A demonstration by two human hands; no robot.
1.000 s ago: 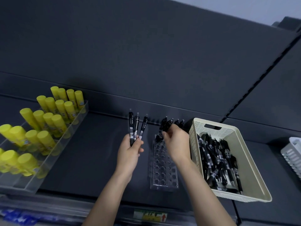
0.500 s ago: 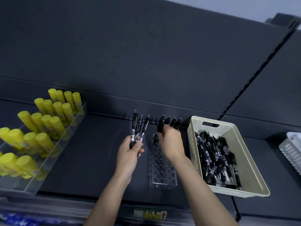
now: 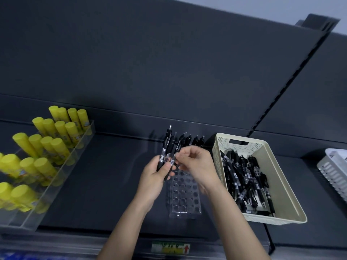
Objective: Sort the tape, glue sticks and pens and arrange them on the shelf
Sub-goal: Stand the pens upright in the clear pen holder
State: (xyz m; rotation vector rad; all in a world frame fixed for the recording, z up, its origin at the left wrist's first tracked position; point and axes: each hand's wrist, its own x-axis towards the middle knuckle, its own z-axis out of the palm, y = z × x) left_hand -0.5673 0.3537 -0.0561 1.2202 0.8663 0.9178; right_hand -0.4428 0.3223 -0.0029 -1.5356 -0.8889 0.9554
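Shelving bay, dark grey: back panel (image 3: pixel 169 72) rising behind a flat shelf (image 3: pixel 105 184).

- Yellow glue sticks (image 3: pixel 56 145): standing in rows in a clear tiered tray (image 3: pixel 56 186), left end of the shelf.
- Clear pen rack (image 3: pixel 185 199): lying mid-shelf, most holes showing vacant; a few racked pens (image 3: pixel 196 140) standing in its back row.
- Cream basket (image 3: pixel 281 177): sitting just right of the rack, holding loose black pens (image 3: pixel 244 177).
- White basket (image 3: pixel 334 169): partly showing at the far right edge.
- Tape: not showing.
- Left hand (image 3: pixel 153 177): gripping a bundle of black pens (image 3: pixel 168 147) upright above the rack's back end.
- Right hand (image 3: pixel 197 166): fingertips pinching the outermost pen (image 3: pixel 178 146) of that bundle.

Handling note, as judgement: the step in hand is feeding pens into the rack one by one. Drawing the pen straight out, tip down, should be keeping the others from slipping; filling the next vacant hole behind the front rows is likely keeping later reaches from knocking standing pens.
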